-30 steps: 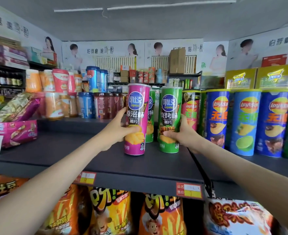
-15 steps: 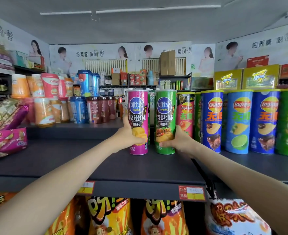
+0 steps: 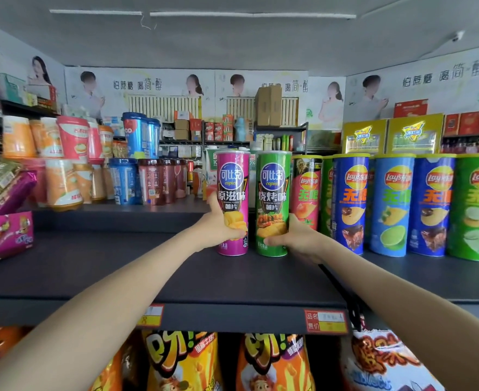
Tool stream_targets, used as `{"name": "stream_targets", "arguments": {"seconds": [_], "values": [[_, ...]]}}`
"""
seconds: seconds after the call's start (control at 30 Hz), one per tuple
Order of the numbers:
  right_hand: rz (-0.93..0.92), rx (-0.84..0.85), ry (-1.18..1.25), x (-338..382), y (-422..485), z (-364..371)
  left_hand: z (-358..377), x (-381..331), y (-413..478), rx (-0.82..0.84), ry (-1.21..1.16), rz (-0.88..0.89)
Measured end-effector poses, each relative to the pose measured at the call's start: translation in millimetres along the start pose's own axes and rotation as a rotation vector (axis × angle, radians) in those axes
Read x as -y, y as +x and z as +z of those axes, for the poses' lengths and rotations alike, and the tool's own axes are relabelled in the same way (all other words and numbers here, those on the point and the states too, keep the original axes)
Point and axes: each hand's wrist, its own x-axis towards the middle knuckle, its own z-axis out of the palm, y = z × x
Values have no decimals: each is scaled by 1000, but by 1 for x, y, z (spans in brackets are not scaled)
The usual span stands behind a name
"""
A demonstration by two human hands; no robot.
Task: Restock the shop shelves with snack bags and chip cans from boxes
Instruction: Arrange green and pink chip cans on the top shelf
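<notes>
A pink chip can [image 3: 233, 190] stands upright on the dark shelf [image 3: 119, 266], and my left hand [image 3: 218, 227] grips its lower half from the left. Right beside it stands a green chip can [image 3: 273, 190], its lower part held by my right hand [image 3: 297, 238] from the right. The two cans are close together, almost touching. Both rest on the shelf in the middle, to the left of a row of Lay's cans [image 3: 390, 204].
Blue, green and red Lay's cans fill the shelf to the right. A pink snack box [image 3: 4, 235] and snack packs sit at the left. Drink cups [image 3: 63, 165] line the far side. Chip bags [image 3: 181, 362] hang on the shelf below.
Both hands have pushed the pink and green cans deeper onto the shelf, and the cans now stand side by side next to the Lay's row.
</notes>
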Motion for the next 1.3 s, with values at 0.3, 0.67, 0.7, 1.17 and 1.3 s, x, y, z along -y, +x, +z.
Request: {"name": "stream_targets", "arguments": {"seconds": [0.3,0.67,0.7,1.17,1.3], "values": [[30,-203,-131,46,-57,10,4,-13,-21,-133,-11,-36],[-366,-376,-99,100,-191,122,-5,-3,-198,-332,-391,190],[-369,-349,-66,97,-202,136,-4,7,-216,-345,-430,181],[-127,426,-46,-40,-334,342,64,214,-466,-534,-593,-774],[-11,563,-57,-84,-375,395,85,260,-563,-630,-614,-1122]]}}
